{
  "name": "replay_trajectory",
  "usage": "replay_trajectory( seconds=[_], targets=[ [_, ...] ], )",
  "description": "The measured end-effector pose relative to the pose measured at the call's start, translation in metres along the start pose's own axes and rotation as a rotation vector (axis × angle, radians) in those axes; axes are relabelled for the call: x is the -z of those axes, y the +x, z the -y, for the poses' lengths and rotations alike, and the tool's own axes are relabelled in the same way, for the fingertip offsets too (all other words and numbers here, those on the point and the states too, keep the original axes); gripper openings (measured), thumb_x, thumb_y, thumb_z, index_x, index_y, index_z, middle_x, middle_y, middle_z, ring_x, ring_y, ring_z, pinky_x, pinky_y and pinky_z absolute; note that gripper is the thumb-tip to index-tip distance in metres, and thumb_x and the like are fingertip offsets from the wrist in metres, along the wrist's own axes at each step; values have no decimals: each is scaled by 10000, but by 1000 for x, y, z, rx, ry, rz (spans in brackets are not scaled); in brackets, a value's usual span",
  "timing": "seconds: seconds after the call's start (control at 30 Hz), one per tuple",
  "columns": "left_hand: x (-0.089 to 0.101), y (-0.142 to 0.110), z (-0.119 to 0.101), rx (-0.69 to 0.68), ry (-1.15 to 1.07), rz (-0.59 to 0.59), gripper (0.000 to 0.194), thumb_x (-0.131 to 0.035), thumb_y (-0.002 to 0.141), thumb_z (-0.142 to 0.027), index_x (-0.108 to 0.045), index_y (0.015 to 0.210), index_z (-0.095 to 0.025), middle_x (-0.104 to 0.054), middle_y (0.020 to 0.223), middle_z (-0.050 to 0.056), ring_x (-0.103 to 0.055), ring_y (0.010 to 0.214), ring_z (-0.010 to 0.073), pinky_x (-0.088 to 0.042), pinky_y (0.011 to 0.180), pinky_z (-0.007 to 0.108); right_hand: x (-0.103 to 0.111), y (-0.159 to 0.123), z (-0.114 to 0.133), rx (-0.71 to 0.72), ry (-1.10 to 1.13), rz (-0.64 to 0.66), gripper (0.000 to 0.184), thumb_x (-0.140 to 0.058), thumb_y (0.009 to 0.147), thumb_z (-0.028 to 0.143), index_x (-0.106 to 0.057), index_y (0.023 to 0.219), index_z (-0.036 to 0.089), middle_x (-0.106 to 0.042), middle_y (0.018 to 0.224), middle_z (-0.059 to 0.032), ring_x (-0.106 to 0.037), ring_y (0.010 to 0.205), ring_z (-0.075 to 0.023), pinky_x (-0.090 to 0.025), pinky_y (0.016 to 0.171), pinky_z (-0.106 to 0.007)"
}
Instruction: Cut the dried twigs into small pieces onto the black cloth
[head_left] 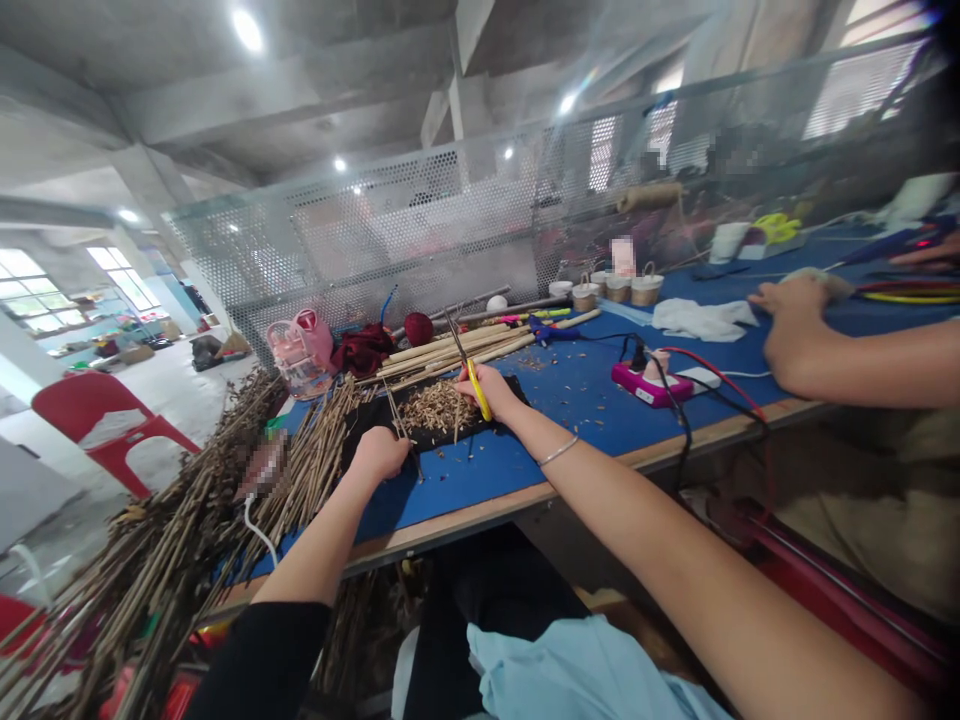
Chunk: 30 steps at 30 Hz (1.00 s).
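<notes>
My left hand (pixel 381 454) is closed around a few thin twigs (pixel 393 408) that stick up past the fingers. In my right hand (pixel 491 392) is a pair of scissors (pixel 478 390) with yellow handles, its dark blades pointing up and away. Between and beyond the hands, a heap of short cut twig pieces (pixel 437 410) lies on a black cloth (pixel 360 432). To the left, a large bundle of long thin sticks (pixel 319 465) rests on the blue table (pixel 450 487) and hangs over its edge.
Pale thicker rods (pixel 420 352) lie behind the heap, near a dark red yarn ball (pixel 418 328) and a pink container (pixel 301 350). A purple power strip (pixel 651 384) with cables sits to the right. A co-worker's arm (pixel 847 360) reaches in from the right. A perforated metal screen (pixel 390 235) stands behind.
</notes>
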<state>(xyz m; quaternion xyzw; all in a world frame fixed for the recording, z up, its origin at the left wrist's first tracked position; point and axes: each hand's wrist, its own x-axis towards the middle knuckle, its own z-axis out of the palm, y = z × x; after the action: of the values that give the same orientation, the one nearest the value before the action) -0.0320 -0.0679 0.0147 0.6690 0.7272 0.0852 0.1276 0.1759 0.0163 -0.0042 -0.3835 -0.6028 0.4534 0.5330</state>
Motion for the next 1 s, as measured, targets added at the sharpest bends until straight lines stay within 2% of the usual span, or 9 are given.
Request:
replay_trajectory(
  seconds=[0.13, 0.2, 0.33, 0.47, 0.7, 0.8, 0.9, 1.0],
  targets=[
    [1, 0, -6, -11, 44, -33, 354, -491, 726, -415, -630, 544, -145, -614, 497, 107, -639, 614, 205, -468, 626, 250, 0, 1, -2, 3, -2, 3, 224, -647, 582, 290, -499, 711, 183, -494, 471, 63, -401, 357, -65, -290, 348, -178],
    [3, 0, -6, -12, 32, 9, 336, -523, 706, -413, -616, 521, -148, -602, 478, 96, -632, 586, 199, -472, 598, 246, 0, 1, -3, 2, -5, 7, 221, -642, 589, 294, -499, 717, 185, -499, 473, 62, -393, 351, -64, -288, 346, -180],
    [4, -1, -1, 33, -96, 140, 265, -515, 694, -300, -573, 494, -138, -597, 485, 69, -576, 439, 150, -453, 473, 226, 1, 1, -3, 6, -14, 4, 216, -642, 591, 290, -506, 720, 184, -476, 447, 69, -411, 358, -74, -303, 353, -182],
    [6, -4, 7, 51, -119, 144, 196, -478, 691, -234, -584, 560, -134, -626, 541, 65, -569, 427, 130, -446, 453, 212, 1, 1, -2, 13, -18, 0, 219, -642, 588, 292, -511, 724, 181, -470, 447, 71, -417, 365, -78, -300, 352, -183],
    [11, -7, 14, 52, -28, 51, 221, -489, 667, -249, -579, 497, -140, -585, 457, 93, -608, 510, 184, -451, 539, 237, 1, 1, -2, 21, -22, -3, 219, -638, 584, 295, -500, 707, 179, -467, 448, 72, -409, 360, -70, -295, 359, -180],
    [15, -6, 19, 44, -89, -7, 246, -439, 717, -284, -619, 626, -144, -616, 507, 67, -604, 513, 156, -435, 519, 210, 1, 1, -1, 19, -22, 1, 215, -634, 584, 301, -497, 698, 181, -483, 460, 65, -413, 364, -71, -294, 360, -183],
    [24, 0, 20, 1, -114, -114, 291, -386, 763, -308, -630, 763, -150, -647, 583, 41, -594, 521, 130, -413, 495, 188, 0, 0, -1, 18, -27, 7, 203, -631, 582, 297, -497, 681, 183, -489, 464, 62, -411, 373, -71, -295, 370, -185],
    [35, 12, 14, -39, -47, -193, 311, -366, 775, -302, -635, 770, -146, -665, 659, 50, -604, 592, 136, -409, 528, 192, 0, 0, -1, 14, -39, 2, 191, -626, 583, 296, -489, 663, 189, -454, 437, 75, -388, 369, -70, -289, 374, -187]
  ],
)
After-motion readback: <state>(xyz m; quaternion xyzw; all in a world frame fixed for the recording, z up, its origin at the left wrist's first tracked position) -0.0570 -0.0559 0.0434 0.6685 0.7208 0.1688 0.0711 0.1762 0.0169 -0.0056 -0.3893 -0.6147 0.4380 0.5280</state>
